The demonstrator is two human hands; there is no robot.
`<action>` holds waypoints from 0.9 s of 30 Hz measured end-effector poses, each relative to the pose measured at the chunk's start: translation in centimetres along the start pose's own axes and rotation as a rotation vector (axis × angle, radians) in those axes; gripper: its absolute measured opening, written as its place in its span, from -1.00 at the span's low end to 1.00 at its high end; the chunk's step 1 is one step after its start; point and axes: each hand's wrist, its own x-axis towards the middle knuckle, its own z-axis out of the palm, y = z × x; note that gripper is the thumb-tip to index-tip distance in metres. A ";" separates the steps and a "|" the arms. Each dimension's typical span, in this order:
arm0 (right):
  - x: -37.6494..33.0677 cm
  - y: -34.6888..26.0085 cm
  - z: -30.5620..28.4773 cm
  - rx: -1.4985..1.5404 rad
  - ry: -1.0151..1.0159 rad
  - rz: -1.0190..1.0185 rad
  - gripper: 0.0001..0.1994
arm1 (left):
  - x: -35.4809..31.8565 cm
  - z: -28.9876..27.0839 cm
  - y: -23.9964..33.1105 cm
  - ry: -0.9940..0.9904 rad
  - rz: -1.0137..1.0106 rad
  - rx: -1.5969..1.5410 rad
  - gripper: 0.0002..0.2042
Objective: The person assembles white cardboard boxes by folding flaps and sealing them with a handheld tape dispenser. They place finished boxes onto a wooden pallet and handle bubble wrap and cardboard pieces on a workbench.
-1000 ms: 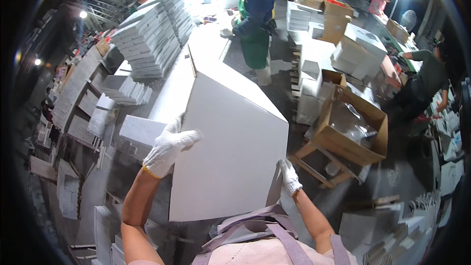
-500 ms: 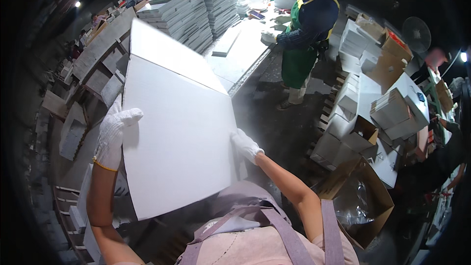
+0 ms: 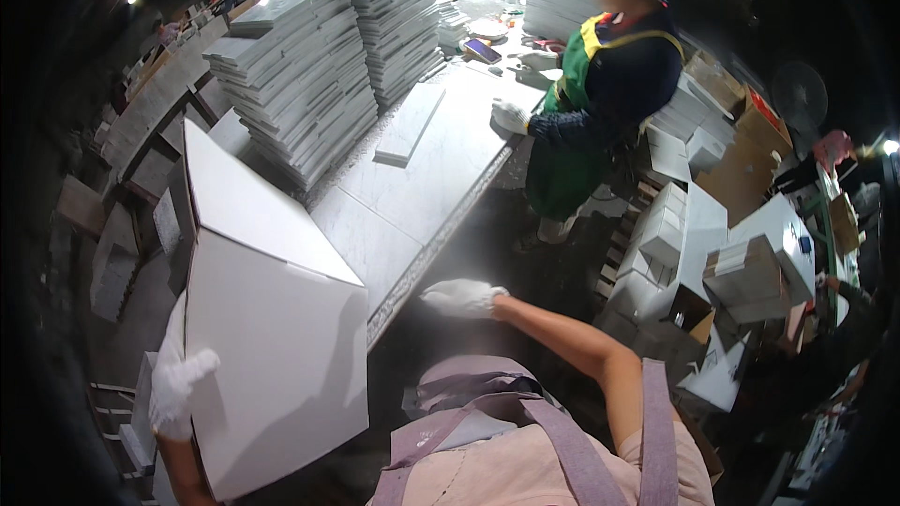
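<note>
A large white cardboard box (image 3: pixel 281 365) stands tilted at the lower left, its upper panel slanting back along a crease. At its left edge my left hand (image 3: pixel 180 389), in a white knit glove, grips it with the thumb over the front face and the other fingers hidden behind. My right hand (image 3: pixel 464 300), gloved the same way, is apart from the box, to its right and in front of the worktable's edge. Its fingers stretch loosely to the left and hold nothing. A narrow grey-white slab (image 3: pixel 411 124) lies on the worktable (image 3: pixel 394 201) beyond.
Tall stacks of thin white slabs (image 3: pixel 300 84) stand on the table's left side. Across the table's right edge is a co-worker (image 3: pixel 609 75) in a green apron and gloves. White cartons (image 3: pixel 656 225) on a pallet fill the right. A phone (image 3: pixel 483 51) and bottles lie farther back.
The box has moved left and down in my left hand. My right hand has let go of its right edge. My view has shifted nearer the table and stacks.
</note>
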 end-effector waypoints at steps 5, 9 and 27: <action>4.1 5.8 -11.7 0.174 0.177 0.094 -0.50 | 0.3 1.4 1.1 0.160 -0.169 0.052 -0.13; 11.8 8.9 -20.9 0.404 0.275 0.174 -0.60 | 0.5 1.1 2.3 0.226 -0.386 0.307 -0.15; 35.4 26.6 -80.3 -0.171 1.127 0.543 -0.43 | 15.8 9.7 11.2 0.751 -1.151 0.882 -0.21</action>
